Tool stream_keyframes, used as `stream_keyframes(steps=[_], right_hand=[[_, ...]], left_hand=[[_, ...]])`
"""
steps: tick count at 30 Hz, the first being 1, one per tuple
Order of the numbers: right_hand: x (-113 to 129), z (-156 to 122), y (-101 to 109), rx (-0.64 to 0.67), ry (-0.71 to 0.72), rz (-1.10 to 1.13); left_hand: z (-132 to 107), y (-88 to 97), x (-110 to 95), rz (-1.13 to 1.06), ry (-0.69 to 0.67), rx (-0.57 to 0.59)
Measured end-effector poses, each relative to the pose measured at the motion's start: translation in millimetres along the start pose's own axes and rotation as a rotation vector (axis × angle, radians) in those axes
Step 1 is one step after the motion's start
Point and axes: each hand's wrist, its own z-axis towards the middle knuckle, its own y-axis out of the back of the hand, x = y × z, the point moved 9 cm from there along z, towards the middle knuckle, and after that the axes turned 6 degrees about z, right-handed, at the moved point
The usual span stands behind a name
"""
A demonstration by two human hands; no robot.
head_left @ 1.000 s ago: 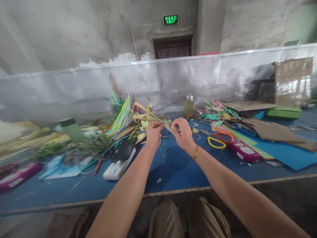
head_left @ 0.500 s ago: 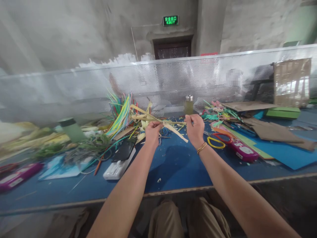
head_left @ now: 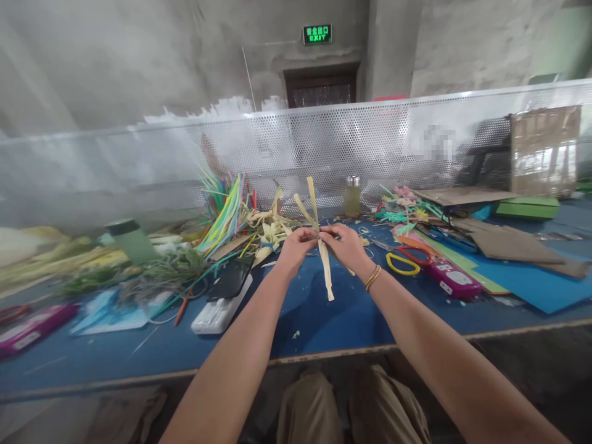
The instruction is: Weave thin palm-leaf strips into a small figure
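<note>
Pale yellow husk-like strips (head_left: 325, 271) cross where my two hands meet above the blue table (head_left: 319, 320). Two of their ends rise above the fingers and a longer one hangs below. My left hand (head_left: 296, 250) pinches the strips from the left side. From the right, my right hand (head_left: 345, 245), with a gold bracelet at the wrist, pinches the same spot, its fingertips close to the left ones. The fingers hide the crossing itself. A heap of similar pale strips (head_left: 272, 231) lies just beyond my left hand.
Right of my hands lie scissors (head_left: 403, 260) with red and yellow handles and a purple box (head_left: 456, 280). To the left are a black phone (head_left: 230, 279) on a white block (head_left: 215, 314), colourful stems (head_left: 226, 213) and a green bottle (head_left: 132, 240). Another bottle (head_left: 352, 197) stands behind.
My right hand has moved left to meet my left hand. The strips, stretched sideways between the hands before, now point up and down.
</note>
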Motion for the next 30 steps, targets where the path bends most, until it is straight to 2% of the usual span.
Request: stream_keyframes(steps=[4,11,16,22,27,30], right_hand=[[-17,-1,-8,0.024,-0.195,0.289],[-23,-4,-16,0.042,-0.326,0.587],[-26,-5,-13,0.028,-0.349,0.536],[-21,-2,-10,0.042,-0.328,0.57],[-19,0,-9,0.046,-0.267,0.519],[-20,0,-9,0.044,-0.243,0.488]], left_hand=[[2,0.0,-3,0.114,-0.05,0.018],[5,1.4,-3,0.243,-0.09,0.027],[3,1.9,-7,0.262,-0.074,0.026],[0,6.1,-29,0.281,-0.219,-0.042],[-1,2.0,-16,0.208,-0.034,0.017],[-2,3.0,-15,0.227,-0.02,-0.002]])
